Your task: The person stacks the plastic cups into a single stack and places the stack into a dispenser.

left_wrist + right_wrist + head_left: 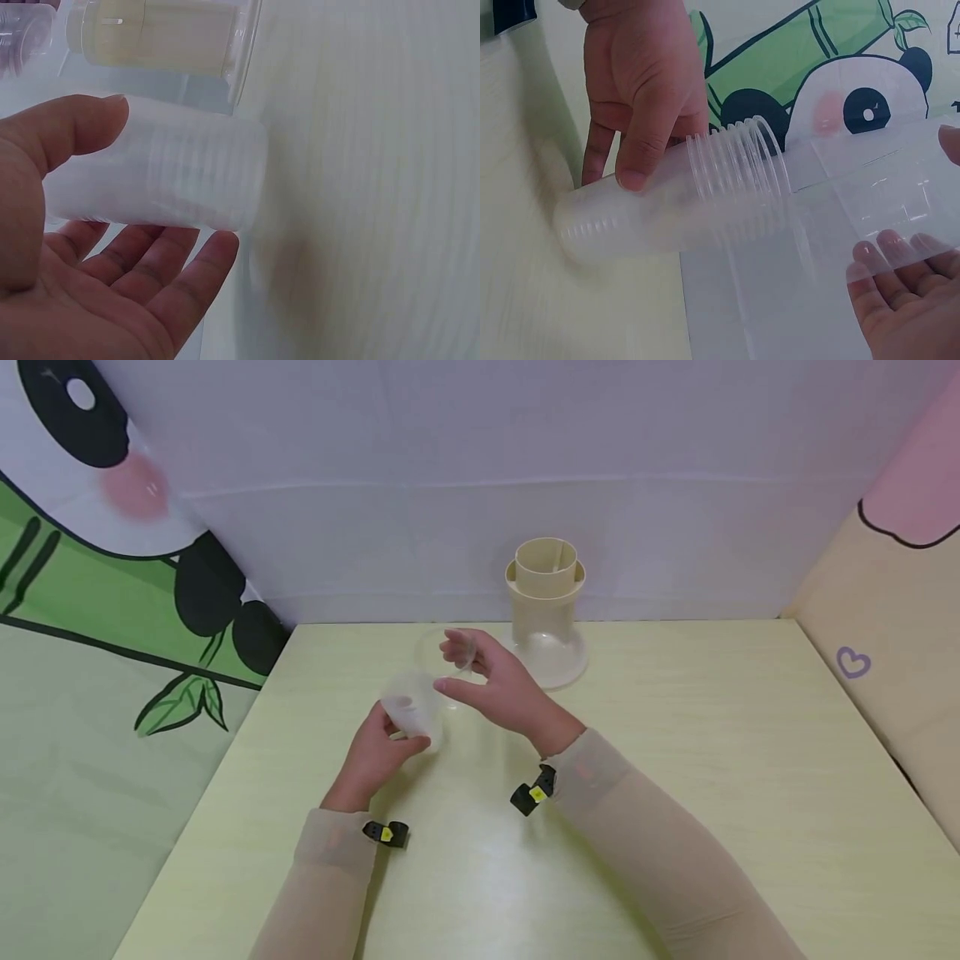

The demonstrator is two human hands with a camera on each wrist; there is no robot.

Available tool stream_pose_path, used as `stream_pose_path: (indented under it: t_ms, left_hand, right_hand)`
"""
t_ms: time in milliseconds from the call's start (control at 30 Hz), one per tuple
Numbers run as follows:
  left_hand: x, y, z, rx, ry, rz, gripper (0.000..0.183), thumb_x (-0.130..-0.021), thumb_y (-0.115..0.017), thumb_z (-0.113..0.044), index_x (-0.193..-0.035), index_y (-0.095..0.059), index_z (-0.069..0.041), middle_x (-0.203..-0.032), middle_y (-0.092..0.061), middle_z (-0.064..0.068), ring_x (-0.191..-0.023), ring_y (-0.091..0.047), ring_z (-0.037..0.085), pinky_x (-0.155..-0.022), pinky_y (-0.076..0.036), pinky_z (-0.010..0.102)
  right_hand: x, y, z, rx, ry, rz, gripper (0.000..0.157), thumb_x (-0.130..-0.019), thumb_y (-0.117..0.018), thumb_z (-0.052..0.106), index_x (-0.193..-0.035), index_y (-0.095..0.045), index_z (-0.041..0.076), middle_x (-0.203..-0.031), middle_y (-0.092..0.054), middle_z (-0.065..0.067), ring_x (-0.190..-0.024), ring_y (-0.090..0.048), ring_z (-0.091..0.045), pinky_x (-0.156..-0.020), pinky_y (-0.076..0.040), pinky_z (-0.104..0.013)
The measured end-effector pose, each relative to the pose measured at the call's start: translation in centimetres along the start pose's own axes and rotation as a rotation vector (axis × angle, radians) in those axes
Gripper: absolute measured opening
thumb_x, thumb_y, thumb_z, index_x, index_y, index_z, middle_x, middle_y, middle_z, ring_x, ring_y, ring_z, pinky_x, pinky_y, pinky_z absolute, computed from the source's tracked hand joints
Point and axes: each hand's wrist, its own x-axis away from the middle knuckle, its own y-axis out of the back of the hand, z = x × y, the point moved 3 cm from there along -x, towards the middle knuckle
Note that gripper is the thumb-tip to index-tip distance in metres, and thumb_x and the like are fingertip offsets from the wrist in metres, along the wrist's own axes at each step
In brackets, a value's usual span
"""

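Note:
A stack of nested clear plastic cups [675,202] lies tilted in my left hand [378,752], rims toward the right hand. In the left wrist view the thumb presses on one side of the stack [172,169] and the fingers support the other. My right hand [498,685] holds a see-through plastic cup [889,199] between thumb and fingers, apart from the stack's rims. Behind the right hand stands a cream cylindrical holder [545,610] with a wide clear base. It also appears beyond the stack in the left wrist view.
The pale wooden table [720,777] runs back to a light fabric wall [360,543]. Side panels carry a panda print on the left and a pink shape on the right. Each wrist wears a black band with a small camera.

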Motion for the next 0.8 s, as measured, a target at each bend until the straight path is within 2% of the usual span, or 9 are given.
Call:
stream_pose_path:
  t_ms: [200, 433, 800]
  left_hand:
    - [0.0, 0.0, 0.0, 0.004, 0.006, -0.001, 0.076, -0.089, -0.081, -0.019, -0.151, -0.037, -0.011, -0.146, -0.053, 0.014, -0.133, -0.051, 0.036, -0.101, -0.049, 0.054]
    - [0.2, 0.0, -0.1, 0.003, 0.031, -0.006, 0.076, -0.09, -0.081, -0.02, -0.151, -0.036, -0.013, -0.146, -0.052, 0.011, -0.133, -0.051, 0.033, -0.102, -0.049, 0.053]
    - [0.0, 0.0, 0.3, 0.009, -0.002, -0.002, 0.078, -0.09, -0.081, -0.017, -0.153, -0.036, -0.011, -0.147, -0.052, 0.012, -0.134, -0.051, 0.033, -0.104, -0.048, 0.053]
  right_hand:
    - [-0.1, -0.4, 0.4, -0.017, 0.012, -0.016, 0.062, -0.097, -0.073, 0.022, -0.152, -0.045, 0.009, -0.139, -0.059, -0.003, -0.128, -0.056, -0.015, -0.114, -0.037, -0.031]
    - [-0.6, -1.4, 0.9, -0.041, 0.041, 0.003, 0.062, -0.098, -0.072, 0.02, -0.152, -0.044, 0.008, -0.138, -0.059, -0.004, -0.127, -0.056, -0.015, -0.113, -0.038, -0.03]
    - [-1.5, -2.9, 1.6, -0.056, 0.051, 0.058, 0.064, -0.097, -0.073, 0.022, -0.153, -0.044, 0.009, -0.141, -0.057, -0.005, -0.129, -0.054, -0.013, -0.112, -0.038, -0.028]
